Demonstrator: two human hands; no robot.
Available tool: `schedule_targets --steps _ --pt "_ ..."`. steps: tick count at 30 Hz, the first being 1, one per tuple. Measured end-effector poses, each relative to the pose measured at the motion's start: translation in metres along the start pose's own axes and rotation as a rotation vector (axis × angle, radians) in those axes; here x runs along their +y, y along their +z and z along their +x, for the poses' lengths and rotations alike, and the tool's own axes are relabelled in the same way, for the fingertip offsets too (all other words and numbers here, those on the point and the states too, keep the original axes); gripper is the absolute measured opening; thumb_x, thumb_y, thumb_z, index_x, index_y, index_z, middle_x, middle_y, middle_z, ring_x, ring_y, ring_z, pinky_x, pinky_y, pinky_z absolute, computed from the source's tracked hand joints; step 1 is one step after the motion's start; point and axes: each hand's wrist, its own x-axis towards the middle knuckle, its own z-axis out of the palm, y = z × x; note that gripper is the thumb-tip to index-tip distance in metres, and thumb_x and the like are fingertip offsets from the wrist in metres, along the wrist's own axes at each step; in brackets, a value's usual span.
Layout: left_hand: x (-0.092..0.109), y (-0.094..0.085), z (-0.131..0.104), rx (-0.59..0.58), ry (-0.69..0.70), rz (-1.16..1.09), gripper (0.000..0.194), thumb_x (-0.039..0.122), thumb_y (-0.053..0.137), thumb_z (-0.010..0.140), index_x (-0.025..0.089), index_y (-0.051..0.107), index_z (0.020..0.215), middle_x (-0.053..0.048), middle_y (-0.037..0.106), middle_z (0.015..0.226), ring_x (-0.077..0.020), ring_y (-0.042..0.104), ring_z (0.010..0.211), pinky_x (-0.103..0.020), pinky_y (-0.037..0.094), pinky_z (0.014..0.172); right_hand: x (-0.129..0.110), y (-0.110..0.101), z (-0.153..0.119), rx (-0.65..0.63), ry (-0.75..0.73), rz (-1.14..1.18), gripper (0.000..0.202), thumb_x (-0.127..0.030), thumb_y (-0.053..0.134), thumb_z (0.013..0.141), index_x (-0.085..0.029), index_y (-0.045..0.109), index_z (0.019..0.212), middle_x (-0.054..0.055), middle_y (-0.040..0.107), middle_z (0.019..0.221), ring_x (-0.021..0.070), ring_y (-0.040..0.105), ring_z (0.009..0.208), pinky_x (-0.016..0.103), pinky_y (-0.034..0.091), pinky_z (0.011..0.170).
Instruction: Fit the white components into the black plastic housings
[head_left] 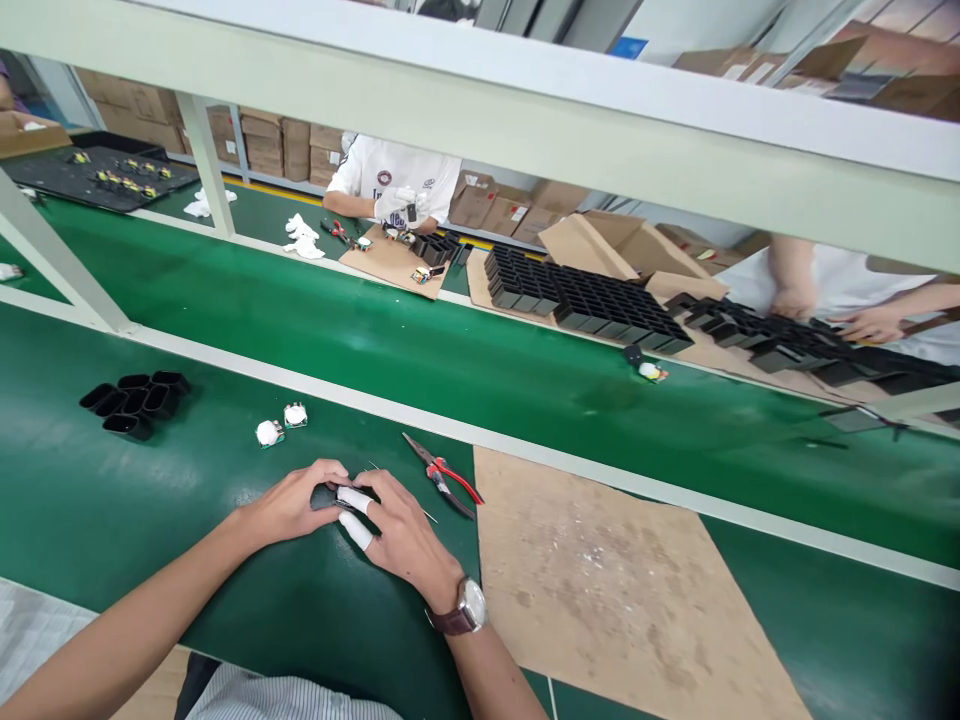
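A small black plastic housing (324, 496) is held between my two hands, low over the green bench. My left hand (294, 502) has its thumb and fingers closed round the left side of it. White finger covers sit on two digits of my right hand (401, 525), which pinches the housing from the right; a watch is on that wrist. Fingers hide most of the piece and whatever is inside. Beyond my hands lie two small circuit boards (270, 432) with white tops. Red-and-black long-nose pliers (444, 474) rest just past my right hand, and a thin rod (429, 516) shows beside it.
Several empty black cases (135, 402) stand grouped at the left. A stained cardboard sheet (600, 580) covers the bench at the right. A pale frame beam (480, 110) crosses overhead. Across the green belt (360, 325), two people work beside rows of black cases (592, 300).
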Motion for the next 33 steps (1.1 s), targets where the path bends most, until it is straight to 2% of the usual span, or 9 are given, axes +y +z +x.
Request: schedule_targets --steps 3,7,13,16,21,25,27,29,33 --pt "0.002 -0.002 0.000 -0.016 0.000 0.035 0.035 0.026 0.071 0.094 0.026 0.056 0.126 -0.006 0.069 0.128 -0.0236 0.072 0.111 -0.037 0.060 0.095 0.005 0.007 -0.005 0.014 0.007 0.036 0.031 -0.023 0.061 0.103 -0.021 0.063 0.134 0.011 0.067 0.119 0.0237 0.066 0.105 0.041 0.060 0.090" --pt "0.006 -0.006 0.002 -0.019 0.030 0.063 0.031 0.028 0.073 0.095 0.026 0.059 0.122 -0.005 0.071 0.122 -0.0233 0.072 0.109 -0.036 0.060 0.092 0.012 0.010 -0.013 0.125 0.078 0.191 0.038 -0.024 0.064 0.102 -0.021 0.056 0.139 0.012 0.067 0.125 0.0229 0.068 0.113 0.040 0.060 0.096" --pt "0.003 -0.007 0.007 0.063 0.465 0.082 0.022 0.020 0.070 0.099 0.022 0.066 0.120 -0.012 0.071 0.123 -0.0240 0.070 0.111 -0.038 0.060 0.095 0.017 0.010 -0.019 0.145 0.068 0.163 0.035 -0.026 0.063 0.102 -0.024 0.057 0.137 0.011 0.069 0.122 0.0245 0.070 0.111 0.042 0.061 0.095" --pt "0.003 -0.006 0.009 0.047 0.513 0.122 0.021 0.013 0.067 0.100 0.023 0.069 0.118 -0.012 0.071 0.122 -0.0230 0.070 0.109 -0.037 0.061 0.091 0.019 0.011 -0.019 0.207 0.115 0.116 0.034 -0.019 0.054 0.105 -0.024 0.057 0.138 0.011 0.069 0.122 0.0241 0.069 0.110 0.042 0.060 0.095" --pt "0.007 -0.005 0.009 0.124 0.540 0.100 0.030 0.008 0.068 0.098 0.026 0.069 0.122 -0.011 0.070 0.125 -0.0226 0.070 0.107 -0.038 0.060 0.088 0.028 0.011 -0.020 0.323 0.221 -0.048 0.037 -0.013 0.050 0.104 -0.023 0.059 0.138 0.011 0.068 0.120 0.0254 0.067 0.110 0.043 0.058 0.096" --pt "0.008 -0.001 0.009 0.061 0.450 0.090 0.020 0.011 0.067 0.099 0.025 0.074 0.111 -0.011 0.073 0.121 -0.0217 0.070 0.100 -0.037 0.059 0.086 0.031 0.010 -0.021 0.217 0.278 -0.237 0.033 -0.019 0.055 0.103 -0.018 0.062 0.135 0.014 0.066 0.120 0.0302 0.063 0.110 0.048 0.055 0.096" --pt "0.006 0.002 0.010 0.105 0.317 -0.029 0.010 0.017 0.071 0.097 0.024 0.076 0.103 -0.011 0.075 0.117 -0.0222 0.072 0.099 -0.037 0.060 0.086 0.031 0.010 -0.021 0.127 0.294 -0.305 0.034 -0.021 0.057 0.101 -0.015 0.062 0.134 0.015 0.065 0.120 0.0314 0.062 0.107 0.050 0.054 0.095" --pt "0.003 0.005 0.013 0.198 0.089 -0.298 0.007 0.027 0.076 0.094 0.021 0.076 0.098 -0.010 0.077 0.106 -0.0221 0.074 0.092 -0.035 0.063 0.082 0.031 0.011 -0.021 0.069 0.297 -0.345 0.036 -0.017 0.056 0.100 -0.013 0.062 0.134 0.015 0.065 0.119 0.0313 0.060 0.105 0.049 0.054 0.094" --pt "0.001 0.001 0.020 0.293 -0.330 -0.927 0.029 0.042 0.085 0.086 0.017 0.072 0.091 -0.006 0.077 0.089 -0.0194 0.075 0.080 -0.034 0.066 0.077 0.035 0.014 -0.023 0.031 0.286 -0.395 0.043 -0.002 0.052 0.090 -0.011 0.063 0.131 0.014 0.065 0.115 0.0300 0.059 0.101 0.046 0.054 0.093"
